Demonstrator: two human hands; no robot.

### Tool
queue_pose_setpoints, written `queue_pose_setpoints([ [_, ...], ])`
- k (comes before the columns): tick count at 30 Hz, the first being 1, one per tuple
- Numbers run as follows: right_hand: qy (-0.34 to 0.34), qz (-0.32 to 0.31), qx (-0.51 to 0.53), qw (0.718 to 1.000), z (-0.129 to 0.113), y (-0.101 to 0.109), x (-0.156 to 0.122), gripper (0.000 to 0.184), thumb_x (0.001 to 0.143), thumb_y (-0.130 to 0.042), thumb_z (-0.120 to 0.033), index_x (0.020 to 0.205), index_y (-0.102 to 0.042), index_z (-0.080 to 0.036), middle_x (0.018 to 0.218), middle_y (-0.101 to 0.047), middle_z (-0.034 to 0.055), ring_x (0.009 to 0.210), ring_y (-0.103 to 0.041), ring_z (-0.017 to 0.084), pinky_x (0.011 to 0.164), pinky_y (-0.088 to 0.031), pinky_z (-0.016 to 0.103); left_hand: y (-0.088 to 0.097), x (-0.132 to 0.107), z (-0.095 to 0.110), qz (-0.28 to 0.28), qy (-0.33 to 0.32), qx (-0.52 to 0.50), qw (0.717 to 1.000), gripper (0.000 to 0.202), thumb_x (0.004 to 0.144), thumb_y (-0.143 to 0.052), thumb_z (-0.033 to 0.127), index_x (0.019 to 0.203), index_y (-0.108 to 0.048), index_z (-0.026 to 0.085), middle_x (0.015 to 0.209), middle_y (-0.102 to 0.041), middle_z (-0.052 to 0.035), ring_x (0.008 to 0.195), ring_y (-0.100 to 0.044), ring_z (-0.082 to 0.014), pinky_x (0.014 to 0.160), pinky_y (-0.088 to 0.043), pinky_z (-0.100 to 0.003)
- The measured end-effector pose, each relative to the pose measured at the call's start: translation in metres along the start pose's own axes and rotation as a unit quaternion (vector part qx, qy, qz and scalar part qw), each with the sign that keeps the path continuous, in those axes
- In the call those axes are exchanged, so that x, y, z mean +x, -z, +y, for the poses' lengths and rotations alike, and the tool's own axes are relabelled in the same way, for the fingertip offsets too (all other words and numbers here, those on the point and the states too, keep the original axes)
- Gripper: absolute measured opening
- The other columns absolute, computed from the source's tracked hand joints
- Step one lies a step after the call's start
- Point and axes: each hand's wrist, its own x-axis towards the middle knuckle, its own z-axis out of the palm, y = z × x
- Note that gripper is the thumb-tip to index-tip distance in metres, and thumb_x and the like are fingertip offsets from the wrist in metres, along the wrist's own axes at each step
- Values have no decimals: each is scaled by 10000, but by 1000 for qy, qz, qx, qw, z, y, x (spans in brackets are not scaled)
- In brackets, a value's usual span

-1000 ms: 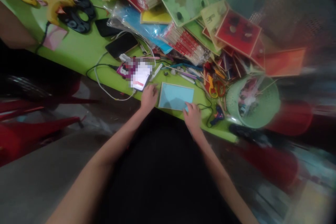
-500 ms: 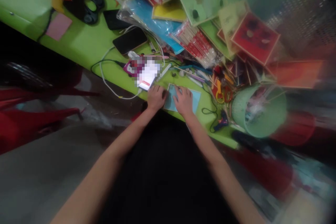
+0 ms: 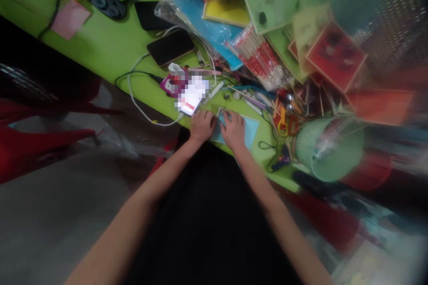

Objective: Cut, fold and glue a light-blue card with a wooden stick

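Observation:
A small light-blue rectangular sheet [image 3: 252, 131] with a pale border lies at the front edge of the green table. My right hand [image 3: 233, 130] rests on its middle, fingers bent and a little apart, thumb toward the left. At the left end of the sheet is my left hand [image 3: 202, 125], its fingers curled in. What those fingers hold, if anything, is hidden. Just beyond my left hand lies a lit phone [image 3: 190, 100], with a white cable plugged into its near end.
Beyond the hands are a dark phone [image 3: 171, 47], packaged sticks [image 3: 262, 58], yellow-handled scissors [image 3: 282, 122] and framed coloured panels [image 3: 336, 56]. A glue gun [image 3: 282, 159] with a looped cord lies right of the sheet. A green bucket [image 3: 302, 147] stands at the table's right side.
The view has shifted slightly, so most table items appear farther right. My right hand sits slightly farther left on the blue sheet. Both hands stay at the sheet.

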Motion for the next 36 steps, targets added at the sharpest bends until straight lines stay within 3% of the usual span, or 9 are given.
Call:
queue_pose_setpoints([
  [10, -13, -5, -40, 999, -3, 2, 0, 527, 1028, -473, -309, 1540, -502, -186, 1488, -567, 162, 1343, -448, 329, 1134, -340, 490, -5, -1, -3, 58, -46, 33, 997, 376, 1038, -449, 510, 926, -662, 222, 968, -676, -127, 974, -593, -308, 852, -397, -444],
  [24, -31, 7, -26, 999, 7, 5, -6, 553, 1013, -494, -303, 1544, -503, -149, 1508, -567, 165, 1351, -453, 335, 1144, -333, 495, -3, 0, -1, 63, -49, 54, 995, 343, 1034, -472, 461, 900, -667, 213, 945, -674, -131, 940, -583, -310, 796, -348, -433],
  [36, -31, 2, -27, 999, 8, 6, -8, 562, 1025, -481, -318, 1560, -481, -149, 1534, -555, 155, 1381, -440, 332, 1156, -332, 496, -5, 0, -5, 76, -69, 69, 992, 392, 1038, -442, 514, 926, -666, 212, 953, -665, -141, 932, -573, -321, 804, -346, -438],
])
